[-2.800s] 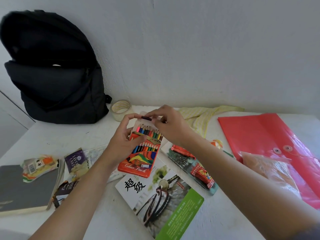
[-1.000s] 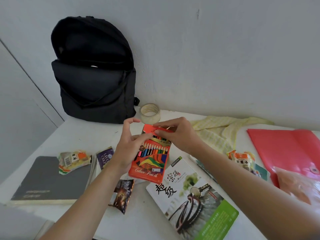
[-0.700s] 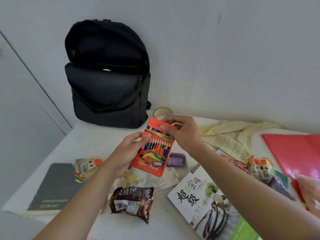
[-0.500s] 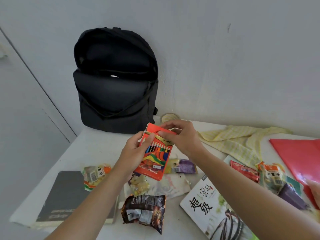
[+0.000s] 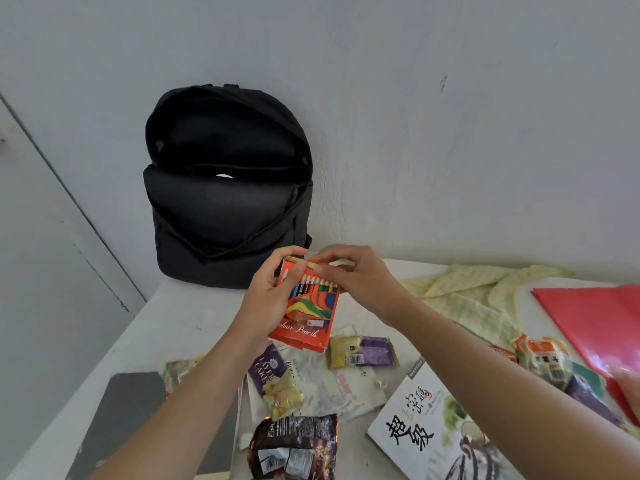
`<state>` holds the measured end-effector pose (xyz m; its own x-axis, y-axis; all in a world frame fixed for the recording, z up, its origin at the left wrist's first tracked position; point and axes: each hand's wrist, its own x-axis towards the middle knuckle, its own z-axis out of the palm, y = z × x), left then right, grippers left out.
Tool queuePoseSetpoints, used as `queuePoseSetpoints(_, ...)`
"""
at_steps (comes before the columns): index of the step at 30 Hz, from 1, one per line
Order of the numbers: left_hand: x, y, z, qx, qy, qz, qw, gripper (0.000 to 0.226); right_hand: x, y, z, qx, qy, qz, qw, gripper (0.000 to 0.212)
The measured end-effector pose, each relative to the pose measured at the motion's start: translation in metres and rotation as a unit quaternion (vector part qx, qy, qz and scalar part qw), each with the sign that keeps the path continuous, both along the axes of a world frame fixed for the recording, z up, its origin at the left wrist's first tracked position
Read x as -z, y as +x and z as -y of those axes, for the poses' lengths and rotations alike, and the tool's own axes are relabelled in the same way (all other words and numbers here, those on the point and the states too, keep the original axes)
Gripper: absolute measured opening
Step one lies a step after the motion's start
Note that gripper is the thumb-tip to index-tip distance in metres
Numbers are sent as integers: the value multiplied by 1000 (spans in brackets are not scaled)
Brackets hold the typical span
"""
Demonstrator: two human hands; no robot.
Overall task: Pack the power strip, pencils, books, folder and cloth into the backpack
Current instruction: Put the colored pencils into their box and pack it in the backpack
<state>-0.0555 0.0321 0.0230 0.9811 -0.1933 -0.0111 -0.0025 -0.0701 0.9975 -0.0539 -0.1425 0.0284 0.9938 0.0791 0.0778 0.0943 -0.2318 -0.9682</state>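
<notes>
Hands: left hand (image 5: 266,299), right hand (image 5: 360,282) grip one pencil box (image 5: 311,313); books (image 5: 426,431) seemingly two.

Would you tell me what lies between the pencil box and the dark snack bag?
In the head view, a purple Layer Cake packet lies between the pencil box and dark snack bag.

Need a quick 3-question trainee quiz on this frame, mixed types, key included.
1. True or false: the backpack is zipped shut.
2. The pencil box is: A) inside the backpack B) lying flat C) held by the left hand and right hand
3. Fill in: the right hand pinches the box's ___ end.
Key: 1 false; 2 C; 3 top
</notes>
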Motion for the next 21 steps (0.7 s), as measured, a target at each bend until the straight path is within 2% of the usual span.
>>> queuePoseSetpoints(3, -3, 4, 8, -19, -32, -9, 999, 15, -4, -3, 3, 20, 30, -8, 999, 24)
queuePoseSetpoints(8, -1, 16, 18, -129, -141, -72, 979, 14, 1, -10, 8, 46, 165, -83, 982, 36)
queuePoseSetpoints(11, -1, 21, 20, -161, -162, -70, 971, 13, 7, -15, 18, 3, 225, -111, 968, 29)
queuePoseSetpoints(13, -3, 22, 21, -165, -172, -67, 969, 15, 8, -19, 21, -29, 224, -97, 969, 25)
queuePoseSetpoints(15, -3, 22, 24, -162, -173, -64, 969, 17, 8, -21, 23, -40, 184, -68, 980, 35)
queuePoseSetpoints(17, -4, 22, 28, -161, -176, -64, 969, 16, 6, -22, 24, -24, 171, -47, 984, 41)
queuePoseSetpoints(21, -9, 23, 33, -168, -186, -57, 966, 14, 1, -22, 27, -6, 189, -25, 982, 39)
